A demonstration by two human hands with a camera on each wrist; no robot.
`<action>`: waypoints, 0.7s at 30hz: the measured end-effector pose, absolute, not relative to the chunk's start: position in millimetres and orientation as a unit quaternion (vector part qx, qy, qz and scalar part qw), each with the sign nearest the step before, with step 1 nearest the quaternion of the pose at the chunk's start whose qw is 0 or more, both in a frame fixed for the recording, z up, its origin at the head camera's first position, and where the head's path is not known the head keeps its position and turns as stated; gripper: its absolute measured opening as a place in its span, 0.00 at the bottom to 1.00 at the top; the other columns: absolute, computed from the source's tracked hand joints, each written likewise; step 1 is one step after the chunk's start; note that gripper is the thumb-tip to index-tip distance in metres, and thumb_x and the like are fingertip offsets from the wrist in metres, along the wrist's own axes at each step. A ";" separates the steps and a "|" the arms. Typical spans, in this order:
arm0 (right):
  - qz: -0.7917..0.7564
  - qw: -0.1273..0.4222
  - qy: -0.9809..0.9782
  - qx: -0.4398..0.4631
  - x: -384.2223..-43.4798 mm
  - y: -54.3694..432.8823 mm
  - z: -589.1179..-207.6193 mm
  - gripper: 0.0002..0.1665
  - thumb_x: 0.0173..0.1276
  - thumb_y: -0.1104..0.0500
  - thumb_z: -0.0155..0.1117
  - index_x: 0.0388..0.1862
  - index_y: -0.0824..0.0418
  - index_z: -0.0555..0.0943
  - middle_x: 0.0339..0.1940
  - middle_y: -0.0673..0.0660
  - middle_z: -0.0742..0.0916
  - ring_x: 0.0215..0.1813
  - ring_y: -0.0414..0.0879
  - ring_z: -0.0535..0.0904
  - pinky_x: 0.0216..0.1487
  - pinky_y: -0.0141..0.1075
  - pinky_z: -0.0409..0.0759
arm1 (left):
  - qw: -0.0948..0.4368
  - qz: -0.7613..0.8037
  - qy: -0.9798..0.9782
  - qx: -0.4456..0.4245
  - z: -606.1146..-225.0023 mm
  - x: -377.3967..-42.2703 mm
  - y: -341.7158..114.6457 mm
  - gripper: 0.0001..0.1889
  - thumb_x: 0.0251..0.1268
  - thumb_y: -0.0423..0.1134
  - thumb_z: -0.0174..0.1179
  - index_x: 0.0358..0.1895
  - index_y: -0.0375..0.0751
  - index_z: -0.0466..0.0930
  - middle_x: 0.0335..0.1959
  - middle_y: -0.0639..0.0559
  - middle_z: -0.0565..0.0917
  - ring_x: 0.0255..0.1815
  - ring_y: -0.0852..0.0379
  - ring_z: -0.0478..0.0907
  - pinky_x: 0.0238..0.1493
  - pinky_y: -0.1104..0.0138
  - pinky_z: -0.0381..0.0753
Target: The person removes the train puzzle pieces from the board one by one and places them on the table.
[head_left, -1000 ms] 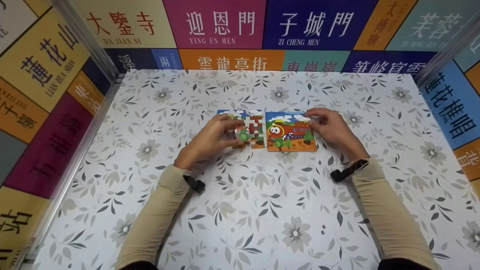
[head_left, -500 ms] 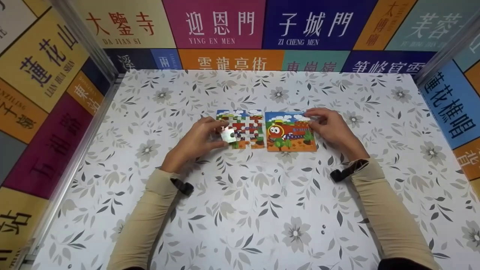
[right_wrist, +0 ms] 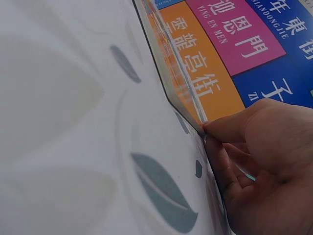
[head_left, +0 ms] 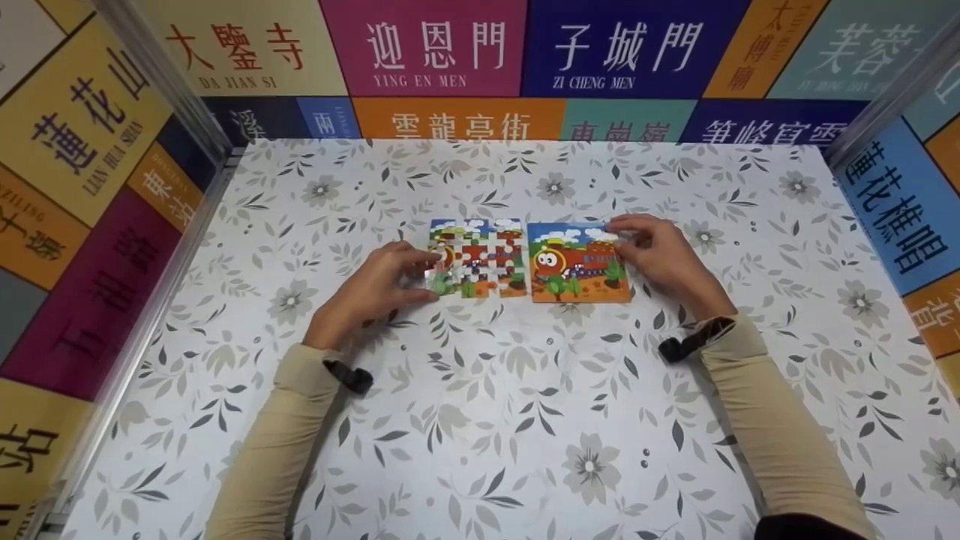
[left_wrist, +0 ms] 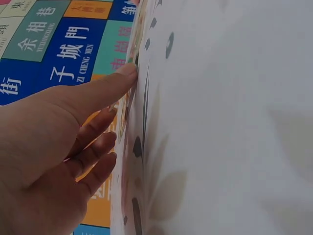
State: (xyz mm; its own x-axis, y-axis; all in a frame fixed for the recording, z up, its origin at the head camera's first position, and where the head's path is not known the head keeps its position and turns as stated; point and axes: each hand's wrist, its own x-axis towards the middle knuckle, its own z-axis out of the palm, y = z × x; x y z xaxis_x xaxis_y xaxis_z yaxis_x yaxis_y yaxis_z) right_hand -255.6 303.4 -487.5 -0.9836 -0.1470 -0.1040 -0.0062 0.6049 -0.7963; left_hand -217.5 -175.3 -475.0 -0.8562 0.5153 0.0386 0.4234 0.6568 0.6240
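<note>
A jigsaw puzzle [head_left: 480,259] lies flat on the table, its pieces forming a cartoon train scene with slight gaps between some of them. At its lower left, my left hand [head_left: 375,285] holds a puzzle piece [head_left: 439,282] between thumb and fingers. The left wrist view shows the thumb [left_wrist: 105,90] stretched to the puzzle's edge, the piece mostly hidden there. Right of the puzzle lies a square picture card [head_left: 579,262] with the same red train. My right hand [head_left: 664,259] pinches its right edge; in the right wrist view, thumb and index finger meet at the card's corner.
A white floral cloth [head_left: 525,420] covers the table. Colourful panels with Chinese lettering [head_left: 442,52] stand along the back and both sides. The puzzle and card lie side by side with a narrow gap between them.
My left hand has moved left and slightly down from the puzzle's middle to its left edge, and the tilted, shiny piece now lies at the lower-left corner. The right hand has stayed at the card.
</note>
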 end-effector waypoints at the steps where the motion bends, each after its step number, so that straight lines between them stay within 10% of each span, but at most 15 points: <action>1: -0.442 0.081 0.893 -0.041 -255.5 303.8 -487.2 0.20 0.81 0.59 0.65 0.68 0.50 0.87 0.79 0.48 0.78 0.59 0.49 0.77 0.57 0.38 0.75 | 0.074 0.324 0.907 0.256 -474.8 -217.6 -175.9 0.32 0.65 0.45 0.80 0.72 0.46 0.83 0.55 0.47 0.85 0.53 0.50 0.81 0.55 0.55 0.81; 11: -0.440 0.072 0.894 -0.048 -255.5 308.7 -488.8 0.20 0.81 0.60 0.65 0.68 0.51 0.87 0.79 0.49 0.79 0.56 0.47 0.78 0.47 0.29 0.78 | 0.113 0.352 0.890 0.269 -472.4 -218.8 -174.7 0.23 0.65 0.43 0.80 0.62 0.46 0.90 0.50 0.51 0.88 0.49 0.52 0.83 0.52 0.56 0.83; 21: -0.443 0.063 0.892 -0.065 -253.4 309.6 -486.7 0.18 0.82 0.59 0.64 0.67 0.54 0.87 0.78 0.53 0.80 0.60 0.49 0.79 0.59 0.33 0.74 | 0.113 0.362 0.882 0.280 -473.1 -219.4 -173.1 0.22 0.65 0.42 0.80 0.61 0.44 0.90 0.51 0.49 0.89 0.49 0.50 0.83 0.53 0.55 0.83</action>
